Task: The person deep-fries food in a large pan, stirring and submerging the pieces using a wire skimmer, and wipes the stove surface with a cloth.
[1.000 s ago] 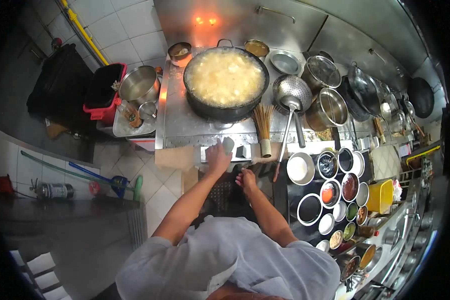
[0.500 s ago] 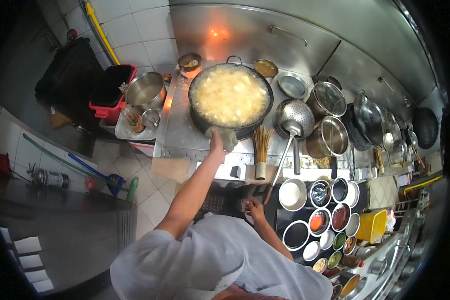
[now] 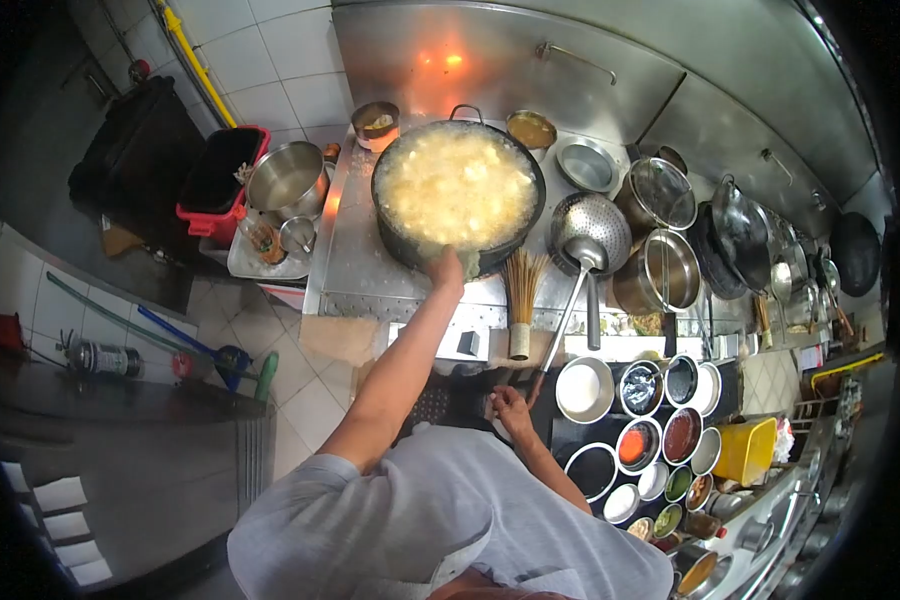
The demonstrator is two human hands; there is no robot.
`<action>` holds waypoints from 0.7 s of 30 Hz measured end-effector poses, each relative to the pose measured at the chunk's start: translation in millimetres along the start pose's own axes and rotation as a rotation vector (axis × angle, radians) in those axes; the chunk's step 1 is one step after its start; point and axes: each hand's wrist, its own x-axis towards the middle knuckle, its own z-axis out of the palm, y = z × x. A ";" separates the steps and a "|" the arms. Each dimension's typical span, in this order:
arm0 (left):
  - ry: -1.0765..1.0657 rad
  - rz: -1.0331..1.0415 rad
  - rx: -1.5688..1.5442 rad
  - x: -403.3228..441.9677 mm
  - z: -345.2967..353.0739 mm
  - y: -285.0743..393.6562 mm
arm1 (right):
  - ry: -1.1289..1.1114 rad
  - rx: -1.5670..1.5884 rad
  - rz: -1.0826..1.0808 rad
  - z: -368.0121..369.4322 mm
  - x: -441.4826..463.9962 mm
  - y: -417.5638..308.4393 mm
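Note:
My left hand (image 3: 446,270) is at the near rim of a large black wok (image 3: 395,236) full of bubbling, pale yellow contents. It grips a grey-green cloth (image 3: 467,262) against the rim, and the cloth is partly hidden by the hand. My right hand (image 3: 511,408) is low in front of my body, below the counter's front edge. Its fingers are drawn together, and whatever they hold is too small to make out. A bamboo brush (image 3: 521,300) lies just right of the wok.
Right of the brush are a perforated ladle (image 3: 590,232) and steel pots (image 3: 656,285). Bowls of sauces and seasonings (image 3: 585,389) stand at the lower right. A steel pot (image 3: 287,180) and a bottle (image 3: 262,240) are on the left.
My left hand has moved forward from the counter's front edge to the wok's rim with the cloth. My right hand has drawn back, lower and slightly right.

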 end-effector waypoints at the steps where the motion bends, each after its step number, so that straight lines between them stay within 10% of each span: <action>1: -0.019 0.008 0.024 0.2 -1.7 2.7 | 0.009 -0.028 -0.034 -0.5 0.4 3.5; 21: -0.117 -0.113 0.006 4.3 -7.6 3.7 | -0.167 0.141 0.227 29.5 33.2 11.1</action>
